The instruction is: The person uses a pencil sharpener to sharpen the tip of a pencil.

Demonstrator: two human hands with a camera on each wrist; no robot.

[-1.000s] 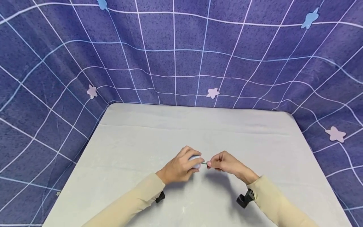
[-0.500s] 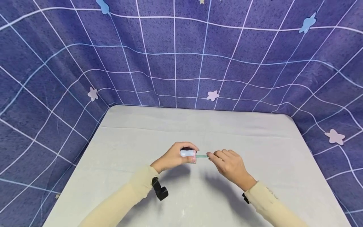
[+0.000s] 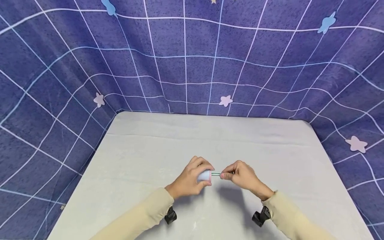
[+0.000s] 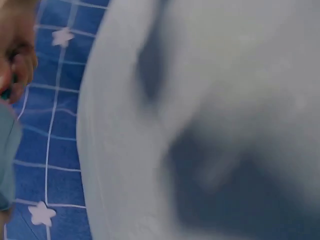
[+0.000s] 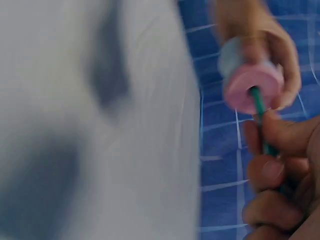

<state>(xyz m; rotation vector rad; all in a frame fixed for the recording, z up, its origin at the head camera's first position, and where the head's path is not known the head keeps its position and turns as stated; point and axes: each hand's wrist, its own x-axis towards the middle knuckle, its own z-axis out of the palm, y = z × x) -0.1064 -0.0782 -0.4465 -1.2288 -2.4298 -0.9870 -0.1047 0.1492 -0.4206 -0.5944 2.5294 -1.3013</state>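
My left hand (image 3: 187,178) grips a light-blue pencil sharpener (image 3: 204,176) with a pink end, held sideways above the table. A slim green pencil (image 3: 216,174) runs from the hole in the pink end towards my right hand (image 3: 242,175), which pinches it between thumb and fingers. In the right wrist view, the pencil (image 5: 258,101) enters the pink end (image 5: 240,90) of the sharpener; its tip is hidden inside. Only an edge of the blue sharpener body (image 4: 7,155) shows in the left wrist view, and the right hand (image 4: 20,55) is partly cut off there.
A white-covered table (image 3: 192,133) lies beneath both hands and carries their shadows. Behind and at the sides hangs a purple-blue curtain (image 3: 168,73) with grid lines and stars. Black wrist cameras (image 3: 261,216) sit at both cuffs.
Both hands rolled over by half a second ago and have now rolled back, near their pose of one second ago. Sharpener and pencil stay in the same hands.
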